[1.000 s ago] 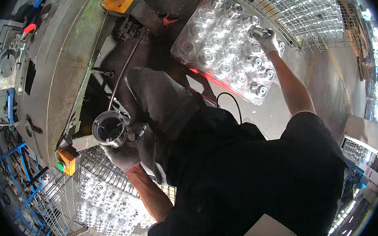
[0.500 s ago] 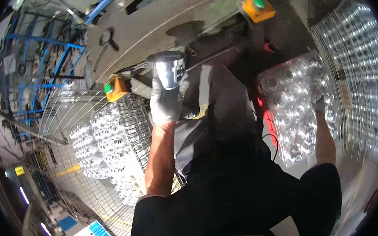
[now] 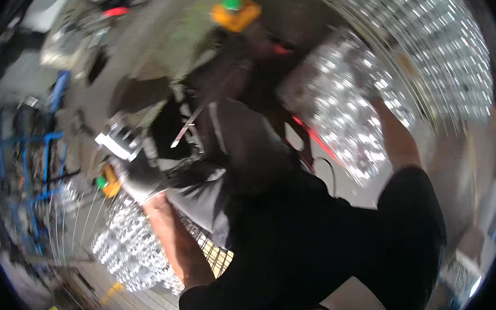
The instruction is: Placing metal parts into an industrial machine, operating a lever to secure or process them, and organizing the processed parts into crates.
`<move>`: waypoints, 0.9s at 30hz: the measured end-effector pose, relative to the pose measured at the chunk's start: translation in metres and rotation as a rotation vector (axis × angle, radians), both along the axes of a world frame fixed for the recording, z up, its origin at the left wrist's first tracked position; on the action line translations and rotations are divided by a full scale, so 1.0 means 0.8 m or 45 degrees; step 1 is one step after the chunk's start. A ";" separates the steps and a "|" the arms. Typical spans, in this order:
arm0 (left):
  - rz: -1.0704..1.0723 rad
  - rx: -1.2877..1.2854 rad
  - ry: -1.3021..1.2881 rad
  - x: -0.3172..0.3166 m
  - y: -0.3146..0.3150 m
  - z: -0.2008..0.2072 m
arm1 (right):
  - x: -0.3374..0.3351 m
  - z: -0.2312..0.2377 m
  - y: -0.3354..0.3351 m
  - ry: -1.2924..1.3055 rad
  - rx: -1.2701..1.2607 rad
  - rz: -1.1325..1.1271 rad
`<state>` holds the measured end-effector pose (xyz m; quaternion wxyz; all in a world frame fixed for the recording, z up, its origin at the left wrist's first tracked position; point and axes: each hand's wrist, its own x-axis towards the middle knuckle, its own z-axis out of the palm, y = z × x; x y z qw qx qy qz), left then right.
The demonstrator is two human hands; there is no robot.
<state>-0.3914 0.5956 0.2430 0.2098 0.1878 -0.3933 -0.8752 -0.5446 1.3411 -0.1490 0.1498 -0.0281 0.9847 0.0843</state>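
In my gloved left hand (image 3: 140, 178) is a shiny metal cup (image 3: 120, 142), tilted and blurred by motion. The hand is closed round its lower part, in front of the bench. My right arm reaches out to the right, where my right hand (image 3: 373, 94) is among the shiny metal parts (image 3: 337, 104) stacked in a crate. Its fingers blend into the glare and blur, so what they grip does not show.
A yellow button box with a green button (image 3: 237, 13) sits on the bench; another yellow button box (image 3: 110, 180) is at the left. Wire cages hold shiny parts at lower left (image 3: 130, 246) and far right (image 3: 425, 42). Blue racking (image 3: 45, 165) stands at the left.
The view has swung, shifting the surroundings. My left hand with the cup is lower and farther left, and the cup has tipped from upright. My right arm still reaches to the crate.
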 end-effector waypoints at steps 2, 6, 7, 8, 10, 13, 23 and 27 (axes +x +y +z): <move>0.002 -0.006 0.071 -0.008 -0.019 0.001 | -0.001 0.021 -0.115 0.148 -0.310 -0.188; -0.265 0.245 0.568 -0.065 -0.092 0.007 | -0.022 0.210 -0.271 0.454 -0.785 -0.212; -0.161 0.018 0.258 -0.089 -0.082 0.039 | -0.034 0.219 -0.293 0.482 -0.987 -0.091; -0.174 -0.003 0.251 -0.108 -0.091 0.052 | -0.041 0.235 -0.338 0.496 -1.201 0.042; -0.141 -0.010 0.159 -0.141 -0.126 0.067 | -0.020 0.348 -0.480 0.079 -1.629 0.079; -0.032 0.094 0.054 -0.206 -0.136 0.066 | -0.016 0.399 -0.568 0.228 -1.416 0.377; 0.126 0.214 0.043 -0.290 -0.127 0.073 | -0.050 0.521 -0.726 0.523 -1.660 0.821; 0.081 0.202 0.051 -0.285 -0.127 0.075 | -0.066 0.552 -0.762 0.630 -1.585 0.819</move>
